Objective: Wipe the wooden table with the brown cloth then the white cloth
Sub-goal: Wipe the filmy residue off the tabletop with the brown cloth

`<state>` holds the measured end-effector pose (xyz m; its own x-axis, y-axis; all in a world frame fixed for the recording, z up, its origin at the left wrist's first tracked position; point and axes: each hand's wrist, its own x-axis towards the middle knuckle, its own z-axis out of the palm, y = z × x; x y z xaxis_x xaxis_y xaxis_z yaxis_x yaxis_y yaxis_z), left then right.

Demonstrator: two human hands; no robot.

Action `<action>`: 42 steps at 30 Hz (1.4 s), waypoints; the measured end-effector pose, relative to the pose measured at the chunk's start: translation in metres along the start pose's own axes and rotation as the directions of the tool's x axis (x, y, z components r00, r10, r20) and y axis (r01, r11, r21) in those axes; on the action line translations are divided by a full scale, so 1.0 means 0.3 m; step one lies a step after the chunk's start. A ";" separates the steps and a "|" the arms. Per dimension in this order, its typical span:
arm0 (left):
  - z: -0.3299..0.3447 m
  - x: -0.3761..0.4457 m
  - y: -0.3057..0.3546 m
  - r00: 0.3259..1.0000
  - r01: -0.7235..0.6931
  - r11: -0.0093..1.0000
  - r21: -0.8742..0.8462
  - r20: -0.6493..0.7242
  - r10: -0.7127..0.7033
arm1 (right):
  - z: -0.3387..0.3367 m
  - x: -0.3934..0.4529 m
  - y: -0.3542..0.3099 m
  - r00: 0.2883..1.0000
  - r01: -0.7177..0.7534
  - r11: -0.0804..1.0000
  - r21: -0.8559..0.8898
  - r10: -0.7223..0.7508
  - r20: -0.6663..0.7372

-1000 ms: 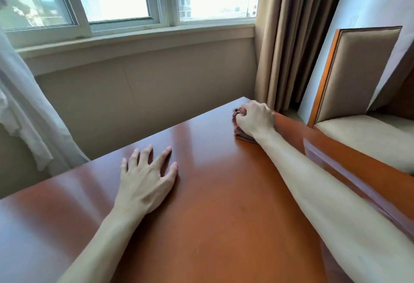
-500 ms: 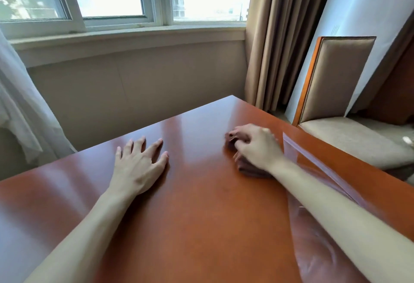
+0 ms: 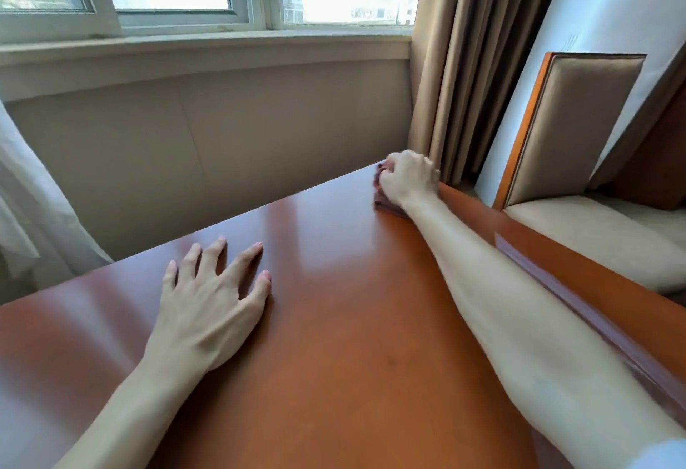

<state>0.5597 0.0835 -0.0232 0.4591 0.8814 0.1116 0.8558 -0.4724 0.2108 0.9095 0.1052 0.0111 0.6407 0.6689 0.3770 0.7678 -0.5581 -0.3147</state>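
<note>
The small bunched brown cloth (image 3: pixel 384 201) is being gripped under the curled fingers of the right hand (image 3: pixel 406 179) and is being pressed onto the far right corner of the glossy reddish-brown wooden table (image 3: pixel 352 320). Only a dark edge of the cloth is being shown at the left of that hand. The table's far edge is lying just beyond the knuckles, and the right edge is running beside the outstretched forearm. The left hand (image 3: pixel 211 305) is being rested flat on the tabletop, fingers spread and released, holding nothing, well apart from the cloth. A broad bare stretch of wood is being left between the two hands. Past the right hand, beige pleated curtains (image 3: pixel 456 60) are hanging close to the corner, and a tan padded chair (image 3: pixel 571 127) is standing beside them.
</note>
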 end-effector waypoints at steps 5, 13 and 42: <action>-0.005 0.001 0.002 1.000 0.005 1.000 0.006 0.028 -0.005 | -0.145 -0.432 -0.134 0.915 0.314 0.923 0.222 -0.356 0.188; -0.012 -0.010 -0.001 0.999 -0.015 1.000 0.008 0.041 0.015 | -0.317 -0.630 0.105 0.902 0.325 0.858 0.398 -0.408 0.142; -0.226 -0.230 -0.107 0.991 -0.076 0.934 -0.349 -0.126 0.034 | -0.198 -0.928 -0.465 0.879 0.432 0.842 0.324 -0.473 0.058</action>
<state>0.4844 0.0380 0.0283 0.4541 0.8579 0.2403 0.6809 -0.5081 0.5275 0.6241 -0.0325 0.0019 0.1999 0.8806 0.4296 0.9228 -0.0218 -0.3847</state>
